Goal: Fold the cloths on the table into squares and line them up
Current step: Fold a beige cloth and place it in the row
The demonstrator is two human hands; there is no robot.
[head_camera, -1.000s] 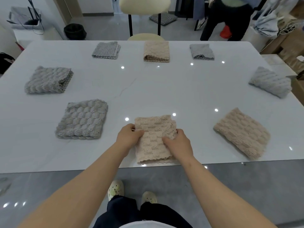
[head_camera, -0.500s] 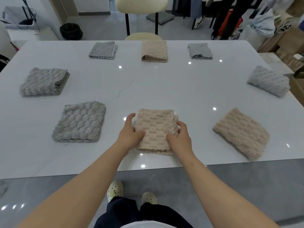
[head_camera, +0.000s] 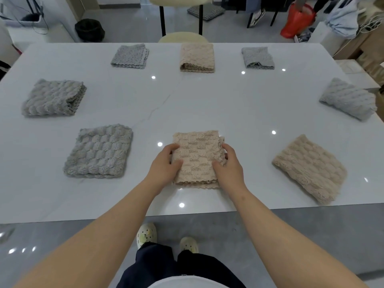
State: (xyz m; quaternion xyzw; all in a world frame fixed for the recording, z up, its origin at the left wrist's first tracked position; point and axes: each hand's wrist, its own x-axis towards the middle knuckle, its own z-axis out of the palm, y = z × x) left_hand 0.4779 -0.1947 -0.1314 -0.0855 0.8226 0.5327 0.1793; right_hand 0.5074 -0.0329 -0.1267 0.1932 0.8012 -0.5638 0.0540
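The left hand seemingly hides the beige cloth's left edge.

A cream chair stands right of a black bin.

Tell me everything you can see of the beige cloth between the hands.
The beige cloth is a fluffy, checker-textured fabric folded into a near square of several layers, with scalloped edges showing along its near side. It lies flat on the white table near the front edge, between a grey cloth and a second beige cloth. The left hand grips its left edge and the right hand its right edge, thumbs on top.
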